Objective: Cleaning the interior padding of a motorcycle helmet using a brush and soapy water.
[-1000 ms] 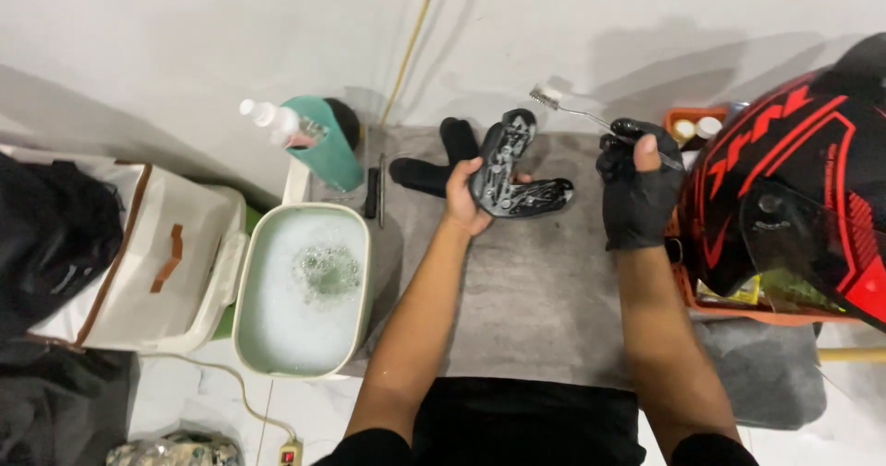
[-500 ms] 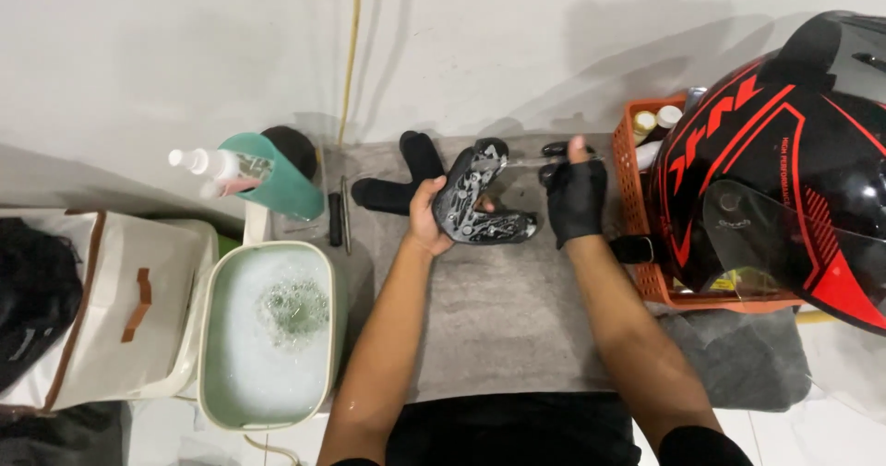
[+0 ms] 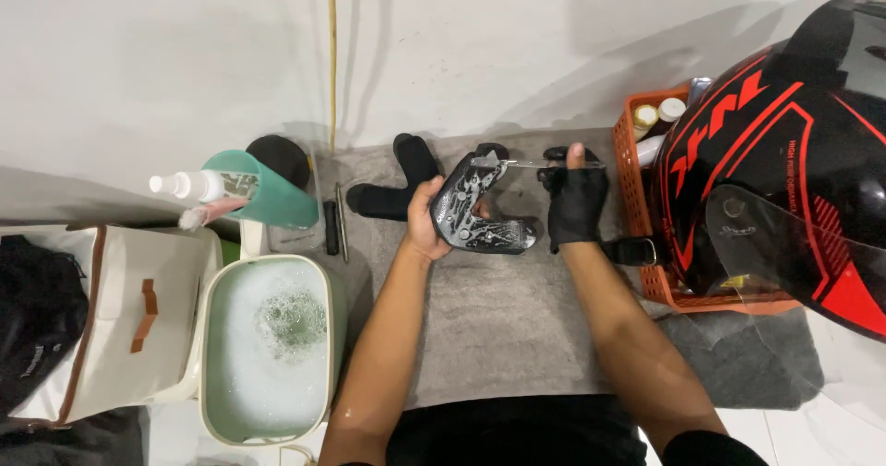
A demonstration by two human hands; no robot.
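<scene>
Lap: the person's dark clothing fills the bottom edge, both forearms reaching away over a grey mat (image 3: 503, 337).
Basin: a pale green tub (image 3: 210, 355) of foamy water sits left of the left forearm, beside the mat.
Box: a white fabric box (image 3: 111, 318) with a brown strap stands left of the basin, a black bag (image 3: 37, 328) beyond it at the frame edge.
Left hand: the bare left hand (image 3: 426, 219) curls around the left edge of a helmet pad (image 3: 475, 212), fingers pressed together under it, thumb on top.
Helmet pad: black and grey patterned, curved, held tilted just above the mat, between the two hands.
Right hand: the right hand (image 3: 574, 203) wears a black glove and pinches a thin toothbrush (image 3: 535, 162), whose head meets the pad's upper edge.
Black pieces: two more dark pads (image 3: 397, 185) lie on the mat just behind the left hand.
Helmet: a black and red helmet (image 3: 784, 161) rests on an orange basket (image 3: 637, 208) right of the gloved hand; small bottles (image 3: 657, 115) stand in the basket.
Cup: a teal cup (image 3: 268, 189) lies on its side at far left, a spray bottle (image 3: 194, 185) in it.
Wall: white, with a yellow cord (image 3: 329, 51) running down.
</scene>
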